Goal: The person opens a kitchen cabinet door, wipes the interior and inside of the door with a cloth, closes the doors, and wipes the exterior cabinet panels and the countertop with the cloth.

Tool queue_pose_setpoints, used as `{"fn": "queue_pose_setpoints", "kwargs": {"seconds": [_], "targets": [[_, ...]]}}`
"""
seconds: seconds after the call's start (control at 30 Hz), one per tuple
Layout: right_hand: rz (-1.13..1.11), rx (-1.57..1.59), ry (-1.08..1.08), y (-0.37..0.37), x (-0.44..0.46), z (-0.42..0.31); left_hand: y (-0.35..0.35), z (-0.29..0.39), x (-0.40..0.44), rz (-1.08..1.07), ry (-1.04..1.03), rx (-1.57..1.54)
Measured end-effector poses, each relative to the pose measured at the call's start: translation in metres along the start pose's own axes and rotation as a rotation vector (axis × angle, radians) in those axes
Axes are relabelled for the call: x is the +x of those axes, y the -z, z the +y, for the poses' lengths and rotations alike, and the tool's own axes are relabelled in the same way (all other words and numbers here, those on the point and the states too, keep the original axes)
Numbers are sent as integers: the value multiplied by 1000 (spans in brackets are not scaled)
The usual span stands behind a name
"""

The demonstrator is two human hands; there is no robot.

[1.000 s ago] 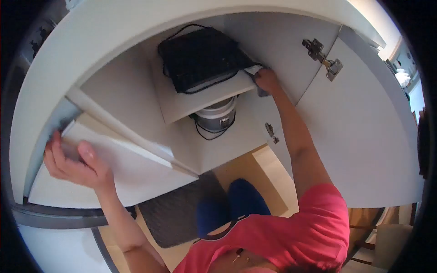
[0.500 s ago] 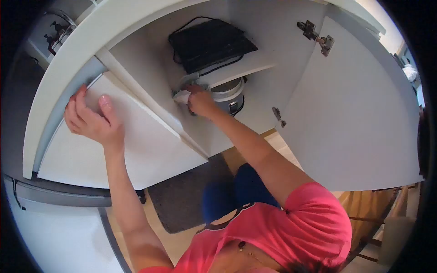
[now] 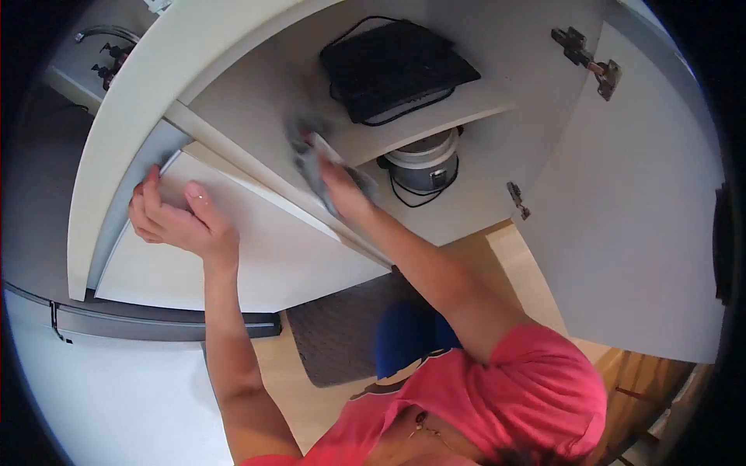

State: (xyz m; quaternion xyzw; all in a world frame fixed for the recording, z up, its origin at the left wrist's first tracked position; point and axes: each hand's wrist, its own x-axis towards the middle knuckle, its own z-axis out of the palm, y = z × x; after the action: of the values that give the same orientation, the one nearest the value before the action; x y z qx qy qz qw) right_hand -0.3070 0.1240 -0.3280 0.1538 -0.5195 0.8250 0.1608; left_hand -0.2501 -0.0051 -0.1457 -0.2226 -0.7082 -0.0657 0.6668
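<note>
Probably handles light and limp, best held bunched: grey cloth (image 3: 312, 168) wrapped in the curled right hand (image 3: 342, 186) near the cabinet's left wall (image 3: 249, 113), with half-open left hand (image 3: 179, 217) at the white panel (image 3: 252, 256).

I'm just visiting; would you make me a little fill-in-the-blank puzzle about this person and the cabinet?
The hand holding the grey cloth is the person's ____.
The colour of the flat appliance on the shelf is ____.
The round appliance stands on the level ____ the shelf.
The colour of the person's shirt is ____.

Missing words: right; black; below; pink.
</note>
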Motion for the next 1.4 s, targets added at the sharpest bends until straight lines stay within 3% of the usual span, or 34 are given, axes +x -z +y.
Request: {"fn": "queue_pose_setpoints", "kwargs": {"seconds": [0.07,0.1,0.17,0.23,0.3,0.37,0.47,0.5,0.6,0.67,0.73,0.77,0.83,0.9,0.97,1.07,1.1,1.17,1.27,1.37,1.4], "targets": [[-10,-247,-46,38,-46,70,-1,1,0,21,-7,-11],[19,-172,-125,51,-67,102,-2,2,0,24,-13,-7],[62,-129,-298,55,-81,106,-1,5,0,24,-15,-7],[96,-183,-485,40,-77,57,0,4,0,11,-22,-2],[-122,-244,-185,21,-59,18,1,3,0,5,-31,-2],[-183,-194,119,-6,-55,-49,1,5,1,-7,-35,-3],[156,-152,541,-17,-60,-24,2,4,0,-18,-42,-19],[102,-254,266,-1,-88,16,-1,2,-2,-4,-58,-32],[178,-437,24,46,-135,104,-1,3,-3,-12,-73,10],[206,-296,-465,77,-168,157,-1,5,-3,-14,-49,3],[164,-296,-551,95,-166,216,0,5,-2,-8,-53,-2],[73,-356,-454,100,-151,211,1,5,-1,-16,-53,6],[-108,-475,-254,94,-112,167,3,5,-1,-30,-54,18],[-151,-747,1,72,-78,93,0,3,-1,-20,-46,5],[-87,-599,126,63,-69,85,-1,0,-4,-18,-60,7],[22,-363,-311,75,-85,76,-4,1,-4,10,-16,-90],[30,-331,-570,87,-99,93,-4,-6,-5,10,-12,-102],[-49,-575,-723,123,-141,135,0,-13,-7,-10,-68,39],[196,-722,-701,154,-173,160,-4,-13,-7,7,-9,-24],[274,-1255,-64,156,-154,151,2,-4,-5,29,44,-124],[150,-1330,-123,158,-158,161,3,-14,-5,22,4,-101]]}}
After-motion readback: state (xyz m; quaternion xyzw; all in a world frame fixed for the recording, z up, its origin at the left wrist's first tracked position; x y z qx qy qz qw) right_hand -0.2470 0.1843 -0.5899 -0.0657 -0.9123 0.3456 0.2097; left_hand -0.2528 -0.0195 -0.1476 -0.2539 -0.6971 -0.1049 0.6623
